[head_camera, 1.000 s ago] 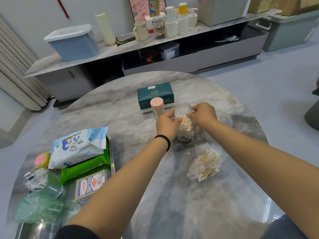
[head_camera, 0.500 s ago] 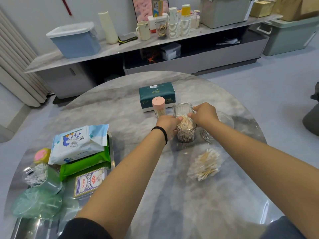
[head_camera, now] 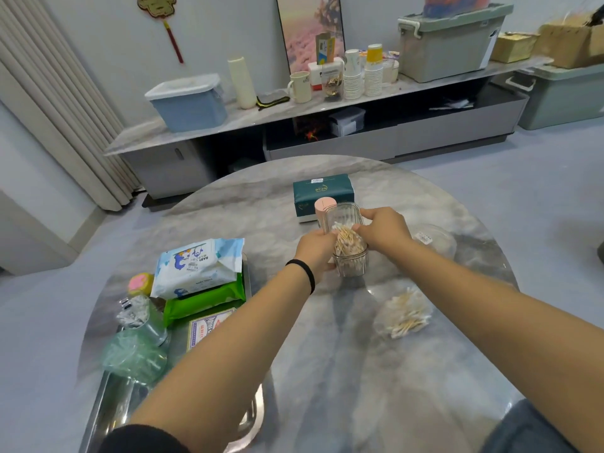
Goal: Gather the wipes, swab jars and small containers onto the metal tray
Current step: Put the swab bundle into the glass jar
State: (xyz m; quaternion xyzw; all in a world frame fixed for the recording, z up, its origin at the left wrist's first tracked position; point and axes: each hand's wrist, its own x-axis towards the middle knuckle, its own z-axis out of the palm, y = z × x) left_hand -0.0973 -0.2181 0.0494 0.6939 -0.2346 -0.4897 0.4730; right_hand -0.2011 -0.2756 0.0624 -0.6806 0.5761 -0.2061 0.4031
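Observation:
A clear swab jar (head_camera: 351, 266) with its hinged lid up stands mid-table. My left hand (head_camera: 315, 251) grips the jar's left side. My right hand (head_camera: 382, 230) pinches a bundle of cotton swabs (head_camera: 346, 241) sticking out of the jar's mouth. A pink-capped container (head_camera: 323, 206) stands just behind the jar. A bag of loose swabs (head_camera: 403, 313) lies nearer to me on the right. The metal tray (head_camera: 108, 397) at the left holds a blue-white wipes pack (head_camera: 196, 268), a green wipes pack (head_camera: 204, 300), a card box (head_camera: 204, 328) and a green swab jar (head_camera: 135, 354).
A dark green tissue box (head_camera: 323, 191) lies at the far side of the table. A clear lidded dish (head_camera: 433, 240) sits right of my right hand. A pink-yellow small container (head_camera: 140, 284) and a jar of swabs (head_camera: 135, 317) stand at the tray's left.
The camera has tilted up, showing more of the room. Both hands stay at the clear jar, with the swab bundle still at its mouth.

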